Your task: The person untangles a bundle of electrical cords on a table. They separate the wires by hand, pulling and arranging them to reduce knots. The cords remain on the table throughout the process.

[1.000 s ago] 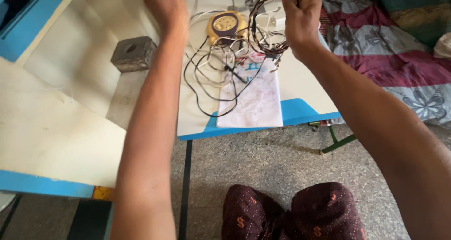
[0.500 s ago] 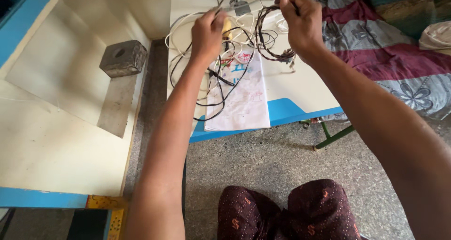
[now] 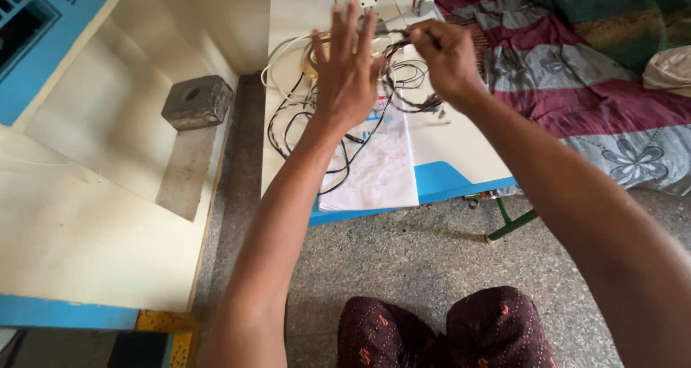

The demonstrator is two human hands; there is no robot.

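the left hand [image 3: 350,73] has let go and now spreads flat over the tangled wires [image 3: 317,116] on the table [image 3: 461,152]; the right hand [image 3: 448,60] seemingly pinches one strand, drawing it free.

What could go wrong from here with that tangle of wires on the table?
The right hand pinches a strand of the tangled wires; pulling hard might tighten the knots. Loops lie over the paper sheet at the table's front edge, so a tug might drag it off. The left hand, fingers spread, holds nothing, so the bundle may slide.
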